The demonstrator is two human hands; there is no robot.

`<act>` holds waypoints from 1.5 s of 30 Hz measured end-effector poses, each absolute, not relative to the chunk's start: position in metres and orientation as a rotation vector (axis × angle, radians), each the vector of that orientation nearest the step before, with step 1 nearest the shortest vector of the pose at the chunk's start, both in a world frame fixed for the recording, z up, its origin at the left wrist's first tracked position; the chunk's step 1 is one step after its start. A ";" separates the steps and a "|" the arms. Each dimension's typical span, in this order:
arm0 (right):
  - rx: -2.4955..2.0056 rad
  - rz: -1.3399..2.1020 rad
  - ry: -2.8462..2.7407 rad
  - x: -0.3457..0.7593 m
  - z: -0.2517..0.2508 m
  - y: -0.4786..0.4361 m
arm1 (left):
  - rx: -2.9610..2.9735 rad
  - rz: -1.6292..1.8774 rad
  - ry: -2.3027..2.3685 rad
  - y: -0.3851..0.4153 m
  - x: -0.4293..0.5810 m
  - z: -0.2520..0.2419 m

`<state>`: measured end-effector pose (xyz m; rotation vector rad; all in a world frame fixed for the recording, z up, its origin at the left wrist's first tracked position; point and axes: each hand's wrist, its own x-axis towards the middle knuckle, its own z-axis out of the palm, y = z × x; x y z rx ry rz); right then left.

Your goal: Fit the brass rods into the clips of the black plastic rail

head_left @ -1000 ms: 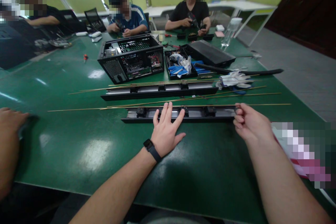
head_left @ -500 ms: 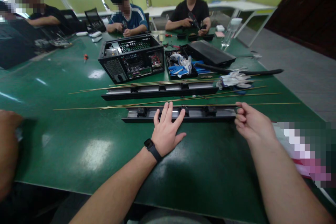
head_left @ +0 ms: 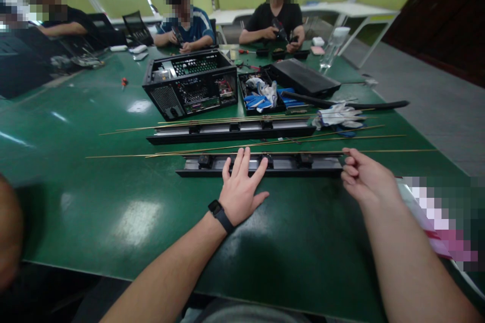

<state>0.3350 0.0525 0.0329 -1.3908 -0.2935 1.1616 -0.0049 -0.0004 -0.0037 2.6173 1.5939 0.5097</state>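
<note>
Pinching a thin rod (head_left: 394,151) along the near rail (head_left: 288,172) on the green table (head_left: 132,227).
The right hand (head_left: 366,174) grips the rod in a tight pinch at the rail's right end; the left hand (head_left: 241,192), spread and grasping nothing, rests across the rail's middle. The rod extends past both rail ends.

Light glows at upper left as white glare pools on the green desk (head_left: 91,212) before you, darkening between your forearms (head_left: 166,267); the wide view stretches toward its edges, the background soft, pixel blocks masking patches.
</note>
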 end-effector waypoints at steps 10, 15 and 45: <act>-1.386 1.191 -0.257 0.322 0.045 0.048 | 2.611 0.500 1.600 -0.001 -0.004 -0.002; -1.385 1.138 -0.242 0.325 0.048 0.047 | 2.612 0.505 1.595 -0.001 -0.005 -0.003; -1.409 1.103 -0.192 0.314 0.065 0.045 | 2.607 0.531 1.605 0.000 -0.003 -0.005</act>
